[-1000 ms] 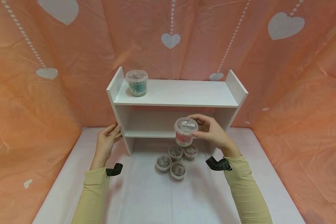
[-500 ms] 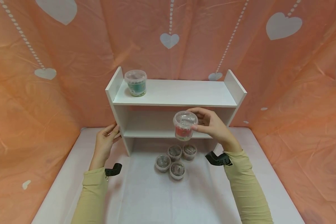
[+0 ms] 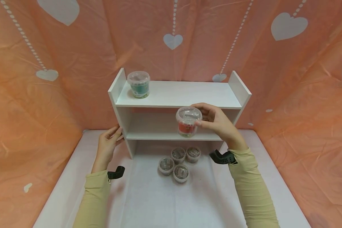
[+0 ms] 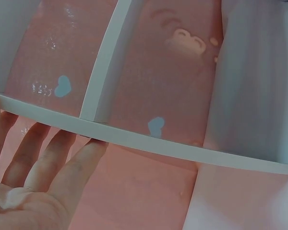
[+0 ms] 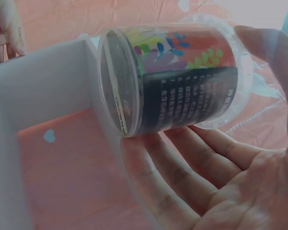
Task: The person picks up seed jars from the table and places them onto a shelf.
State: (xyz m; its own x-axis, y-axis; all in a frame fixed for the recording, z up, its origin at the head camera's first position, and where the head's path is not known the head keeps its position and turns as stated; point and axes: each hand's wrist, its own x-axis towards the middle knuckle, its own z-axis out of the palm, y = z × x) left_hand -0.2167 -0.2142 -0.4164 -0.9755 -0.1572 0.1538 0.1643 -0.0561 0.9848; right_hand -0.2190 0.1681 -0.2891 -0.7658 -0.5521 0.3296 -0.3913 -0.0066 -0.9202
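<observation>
One clear, round plastic tub (image 3: 187, 124)

Head view forward and down, close wrist views, shelf (image 3: 178, 95) shared

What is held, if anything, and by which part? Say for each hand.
The right hand holds a red-labelled tub by its side wall, between thumb and fingers. The left hand touches the side of the shelf; no grip shows.

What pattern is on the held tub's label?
Colourful leaves on red, plus a black panel; best in right wrist view.
</observation>
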